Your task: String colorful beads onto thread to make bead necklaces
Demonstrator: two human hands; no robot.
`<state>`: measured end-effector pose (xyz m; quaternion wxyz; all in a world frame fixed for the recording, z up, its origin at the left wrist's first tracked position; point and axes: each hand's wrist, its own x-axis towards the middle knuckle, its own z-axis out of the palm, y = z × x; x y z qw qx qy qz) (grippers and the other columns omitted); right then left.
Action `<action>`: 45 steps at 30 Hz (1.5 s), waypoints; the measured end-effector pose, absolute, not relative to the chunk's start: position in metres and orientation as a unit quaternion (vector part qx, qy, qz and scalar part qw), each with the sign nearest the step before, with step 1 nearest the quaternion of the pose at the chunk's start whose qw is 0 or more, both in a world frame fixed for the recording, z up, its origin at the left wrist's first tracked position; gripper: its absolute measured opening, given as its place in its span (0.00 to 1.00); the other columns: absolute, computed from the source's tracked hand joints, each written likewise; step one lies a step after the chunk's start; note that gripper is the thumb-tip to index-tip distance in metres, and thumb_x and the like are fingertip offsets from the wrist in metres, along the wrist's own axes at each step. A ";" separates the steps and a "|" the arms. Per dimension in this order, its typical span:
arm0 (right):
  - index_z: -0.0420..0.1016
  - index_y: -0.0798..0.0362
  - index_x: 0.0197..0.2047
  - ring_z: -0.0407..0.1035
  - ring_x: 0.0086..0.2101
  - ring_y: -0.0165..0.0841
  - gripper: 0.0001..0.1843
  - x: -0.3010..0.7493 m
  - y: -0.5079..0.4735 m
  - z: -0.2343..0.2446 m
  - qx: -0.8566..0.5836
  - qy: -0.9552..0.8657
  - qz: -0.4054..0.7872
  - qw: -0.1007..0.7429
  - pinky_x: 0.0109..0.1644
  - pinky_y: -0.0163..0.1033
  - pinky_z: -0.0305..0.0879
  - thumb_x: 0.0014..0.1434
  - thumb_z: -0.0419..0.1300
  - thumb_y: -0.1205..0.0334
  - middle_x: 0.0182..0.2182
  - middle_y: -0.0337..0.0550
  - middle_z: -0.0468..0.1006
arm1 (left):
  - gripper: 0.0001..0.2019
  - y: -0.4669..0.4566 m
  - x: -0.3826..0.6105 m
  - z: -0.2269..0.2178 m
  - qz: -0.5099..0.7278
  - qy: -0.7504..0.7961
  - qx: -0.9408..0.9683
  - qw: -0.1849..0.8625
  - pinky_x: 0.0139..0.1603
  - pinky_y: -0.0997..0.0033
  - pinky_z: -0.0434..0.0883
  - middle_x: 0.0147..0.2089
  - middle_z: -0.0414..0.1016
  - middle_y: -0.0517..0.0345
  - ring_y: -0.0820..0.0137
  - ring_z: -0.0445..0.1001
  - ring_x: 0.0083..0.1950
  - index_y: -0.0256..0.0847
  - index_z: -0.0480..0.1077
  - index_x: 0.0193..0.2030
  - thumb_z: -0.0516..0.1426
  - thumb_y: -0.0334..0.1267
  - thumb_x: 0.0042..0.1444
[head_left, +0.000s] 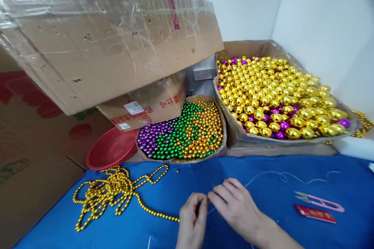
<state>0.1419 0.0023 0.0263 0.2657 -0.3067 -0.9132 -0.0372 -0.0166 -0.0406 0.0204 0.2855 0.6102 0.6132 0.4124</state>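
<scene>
My left hand (193,218) and my right hand (233,204) meet low in the middle of the blue cloth (263,221), fingertips pinched together on a thin white thread (280,176) that trails off to the right. A string of small gold beads (113,192) lies piled on the cloth to the left, and its end runs up to my left hand. Behind the hands stands a small box of purple, green and gold beads (182,132).
A large box of bigger gold and purple balls (277,93) stands at the back right. A red bowl (111,148) sits under tilted cardboard flaps (102,46) at the left. Pink thread snips (320,201) and a red packet (315,214) lie on the cloth at the right.
</scene>
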 end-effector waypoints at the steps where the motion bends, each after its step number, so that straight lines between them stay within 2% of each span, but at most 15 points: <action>1: 0.72 0.55 0.43 0.68 0.34 0.38 0.14 0.142 0.002 0.025 -0.296 -0.915 -0.044 0.269 0.45 0.48 0.56 0.62 0.48 0.73 0.33 0.47 0.77 | 0.15 -0.041 -0.017 0.021 0.410 0.612 0.613 0.285 0.30 0.75 0.63 0.26 0.68 0.59 0.70 0.66 0.28 0.40 0.69 0.29 0.50 0.44 0.61; 3: 0.73 0.57 0.44 0.68 0.34 0.39 0.15 0.141 0.000 0.024 -0.282 -0.919 -0.047 0.273 0.49 0.50 0.56 0.61 0.47 0.74 0.34 0.49 0.77 | 0.14 -0.041 -0.017 0.021 0.410 0.608 0.620 0.280 0.30 0.75 0.63 0.27 0.68 0.59 0.69 0.66 0.29 0.40 0.69 0.29 0.50 0.43 0.61; 6: 0.73 0.55 0.44 0.68 0.35 0.39 0.16 0.141 0.001 0.021 -0.287 -0.905 0.060 0.308 0.51 0.52 0.55 0.62 0.46 0.73 0.33 0.49 0.77 | 0.14 -0.040 -0.018 0.022 0.411 0.605 0.615 0.294 0.30 0.75 0.62 0.26 0.67 0.60 0.70 0.65 0.29 0.40 0.69 0.27 0.51 0.43 0.60; 10: 0.74 0.51 0.37 0.67 0.34 0.36 0.12 0.143 0.004 0.019 -0.330 -0.842 0.228 0.361 0.43 0.45 0.60 0.62 0.49 0.66 0.31 0.45 0.75 | 0.16 -0.039 -0.019 0.022 0.413 0.597 0.575 0.378 0.30 0.75 0.62 0.25 0.67 0.61 0.70 0.63 0.29 0.39 0.68 0.27 0.52 0.47 0.59; 13: 0.71 0.50 0.36 0.68 0.32 0.32 0.09 0.140 0.004 0.017 -0.372 -0.755 0.365 0.398 0.37 0.37 0.61 0.64 0.50 0.61 0.31 0.40 0.73 | 0.16 -0.039 -0.019 0.022 0.427 0.586 0.550 0.414 0.29 0.76 0.61 0.25 0.66 0.62 0.71 0.61 0.28 0.38 0.69 0.28 0.53 0.49 0.58; 18: 0.57 0.49 0.40 0.62 0.21 0.24 0.12 0.127 0.001 0.011 -0.398 -0.573 0.568 0.437 0.25 0.31 0.58 0.68 0.40 0.52 0.35 0.40 0.73 | 0.16 -0.038 -0.018 0.022 0.437 0.589 0.546 0.405 0.29 0.76 0.60 0.24 0.65 0.62 0.72 0.60 0.27 0.38 0.68 0.28 0.53 0.49 0.58; 22: 0.54 0.49 0.41 0.60 0.22 0.24 0.12 0.125 0.003 0.015 -0.391 -0.494 0.632 0.451 0.26 0.31 0.57 0.66 0.43 0.49 0.29 0.35 0.68 | 0.15 -0.038 -0.018 0.024 0.433 0.590 0.566 0.380 0.30 0.75 0.62 0.25 0.66 0.61 0.71 0.63 0.28 0.39 0.67 0.28 0.52 0.47 0.59; 25: 0.56 0.49 0.40 0.59 0.22 0.24 0.12 0.130 0.004 0.021 -0.374 -0.501 0.645 0.439 0.27 0.31 0.57 0.66 0.43 0.50 0.26 0.32 0.64 | 0.15 -0.039 -0.018 0.025 0.431 0.598 0.575 0.355 0.31 0.74 0.62 0.26 0.66 0.61 0.70 0.64 0.29 0.40 0.66 0.28 0.51 0.46 0.60; 28: 0.62 0.50 0.43 0.60 0.23 0.25 0.11 0.137 0.002 0.028 -0.360 -0.553 0.628 0.412 0.29 0.33 0.57 0.65 0.48 0.52 0.24 0.31 0.65 | 0.14 -0.040 -0.017 0.025 0.435 0.603 0.586 0.322 0.30 0.74 0.62 0.26 0.66 0.61 0.70 0.64 0.29 0.40 0.66 0.28 0.50 0.45 0.61; 31: 0.65 0.49 0.47 0.63 0.28 0.28 0.10 0.143 0.000 0.032 -0.359 -0.722 0.489 0.333 0.34 0.34 0.58 0.62 0.54 0.59 0.25 0.33 0.67 | 0.14 -0.041 -0.016 0.025 0.430 0.600 0.603 0.304 0.31 0.74 0.63 0.27 0.67 0.60 0.69 0.66 0.29 0.41 0.66 0.29 0.49 0.44 0.61; 34: 0.68 0.50 0.37 0.64 0.32 0.30 0.04 0.145 0.000 0.033 -0.338 -0.837 0.349 0.252 0.36 0.34 0.57 0.62 0.52 0.63 0.27 0.35 0.68 | 0.14 -0.041 -0.016 0.025 0.426 0.595 0.612 0.300 0.32 0.74 0.63 0.28 0.67 0.60 0.69 0.66 0.30 0.41 0.66 0.30 0.48 0.44 0.62; 36: 0.66 0.51 0.30 0.63 0.32 0.30 0.11 0.146 0.002 0.031 -0.330 -0.848 0.337 0.244 0.36 0.34 0.57 0.64 0.49 0.62 0.28 0.37 0.67 | 0.13 -0.041 -0.017 0.025 0.424 0.597 0.615 0.295 0.32 0.74 0.63 0.28 0.67 0.60 0.69 0.66 0.30 0.41 0.65 0.30 0.48 0.43 0.62; 38: 0.65 0.51 0.29 0.62 0.32 0.30 0.14 0.148 0.005 0.028 -0.326 -0.858 0.318 0.239 0.35 0.34 0.56 0.66 0.47 0.60 0.29 0.38 0.66 | 0.13 -0.042 -0.018 0.025 0.416 0.600 0.618 0.290 0.32 0.74 0.63 0.28 0.67 0.60 0.69 0.66 0.30 0.41 0.65 0.30 0.48 0.43 0.62; 45: 0.63 0.51 0.30 0.59 0.33 0.32 0.13 0.163 0.015 0.026 -0.309 -0.874 0.292 0.235 0.37 0.38 0.53 0.66 0.46 0.60 0.31 0.40 0.64 | 0.13 -0.042 -0.022 0.024 0.379 0.595 0.650 0.282 0.32 0.74 0.62 0.27 0.67 0.60 0.69 0.67 0.29 0.42 0.63 0.29 0.47 0.42 0.63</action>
